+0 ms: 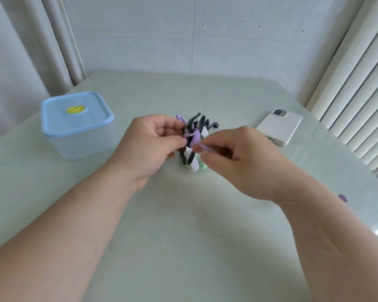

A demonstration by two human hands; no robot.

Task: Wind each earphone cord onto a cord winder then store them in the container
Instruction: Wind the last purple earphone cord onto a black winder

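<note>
**Purple strap on black cord: wrap in progress, both hands engaged**

Item 1. Black earphone cord (189, 127), gathered into a loose bundle of loops. Long axis runs away from the person, roughly upright in the view. Position: centre of the surface (183, 214), between the two hands, apparently lifted clear of it.

Item 2. Purple cord winder (193, 136), a soft strap crossing the bundle at its middle, at right angles to the long axis. Free tail points right, toward the person.

Item 3. Left hand (148, 144): fingers curled, thumb and forefinger pinching the bundle at the strap from the left side.

Item 4. Right hand (238, 155): fingers curled, pinching the strap's free tail from the right.

Judgement: the next turn likely carries the tail across the bundle's short axis, right hand leading while the left hand steadies it.

Item 5. White piece (193, 164) and mint-green piece (202, 166) directly below the bundle; blur leaves their nature unclear. Black earbuds (212, 125) just behind.

Item 6. Container (79, 144), translucent, blue lid (74, 114) on. It sits left of the bundle, so the left hand is nearer.

Item 7. White phone (279, 126), right rear, face down.
</note>
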